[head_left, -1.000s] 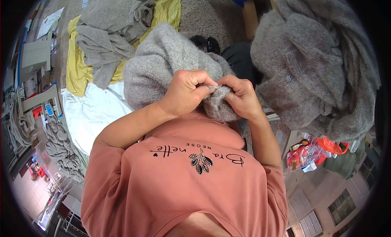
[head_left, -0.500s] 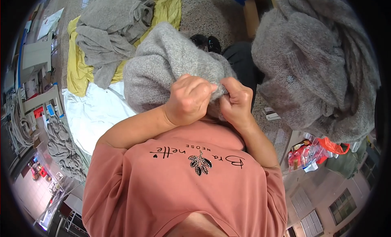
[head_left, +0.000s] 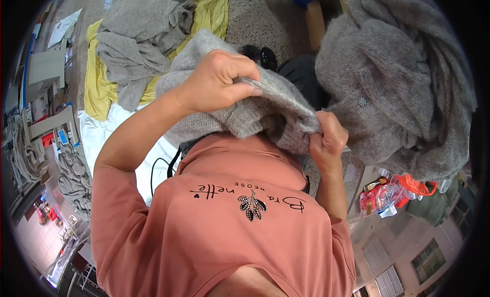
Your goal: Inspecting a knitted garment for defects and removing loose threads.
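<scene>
A light grey knitted garment (head_left: 229, 113) lies bunched over my lap. My left hand (head_left: 219, 81) pinches its edge between thumb and fingers, raised near the middle of the view. Lower and to the right, my right hand (head_left: 329, 139) is closed on another part of the same edge. Between the two hands the edge is drawn out in a slanting line, and a dark fold opens beneath it. Which part of the garment this edge belongs to, I cannot tell.
At the right rises a large heap of grey-brown knitwear (head_left: 388, 82). Grey knits (head_left: 138, 36) lie on yellow sheeting (head_left: 97, 93) at the far left, beside white sheeting (head_left: 102, 139). A clear bag with red items (head_left: 383, 197) sits at the lower right.
My hands have moved apart, the left one up and leftward, the right one down and rightward. The garment's edge, bunched between them before, is now stretched out.
</scene>
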{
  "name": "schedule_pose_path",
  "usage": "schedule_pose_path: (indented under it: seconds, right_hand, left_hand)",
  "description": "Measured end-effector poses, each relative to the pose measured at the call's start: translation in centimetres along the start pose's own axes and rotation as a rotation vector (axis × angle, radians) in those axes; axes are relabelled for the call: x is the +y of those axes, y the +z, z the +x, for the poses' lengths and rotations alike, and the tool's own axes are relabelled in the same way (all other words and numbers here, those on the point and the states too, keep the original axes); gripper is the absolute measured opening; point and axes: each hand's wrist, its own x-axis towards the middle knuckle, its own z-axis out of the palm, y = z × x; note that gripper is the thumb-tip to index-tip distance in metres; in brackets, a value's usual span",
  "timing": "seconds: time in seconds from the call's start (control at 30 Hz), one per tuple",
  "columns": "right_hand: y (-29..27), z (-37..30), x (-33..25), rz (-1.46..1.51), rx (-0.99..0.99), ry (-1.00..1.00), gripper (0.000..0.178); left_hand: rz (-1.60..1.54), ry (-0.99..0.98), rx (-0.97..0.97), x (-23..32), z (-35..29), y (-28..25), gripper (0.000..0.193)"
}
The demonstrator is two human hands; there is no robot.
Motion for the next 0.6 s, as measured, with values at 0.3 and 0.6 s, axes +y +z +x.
schedule_pose_path:
  seconds: [0.3,0.6]
  right_hand:
    - [1.0,3.0,-1.4,0.421,-0.330,-0.042,0.030]
    - [4.5,2.9,-2.3,0.287,-0.100,-0.048,0.009]
  left_hand:
    - [-0.486,-0.370,-0.042,1.3,-1.9,3.9,0.006]
    - [-0.698,-0.443,-0.002,2.0,-2.3,5.4,0.003]
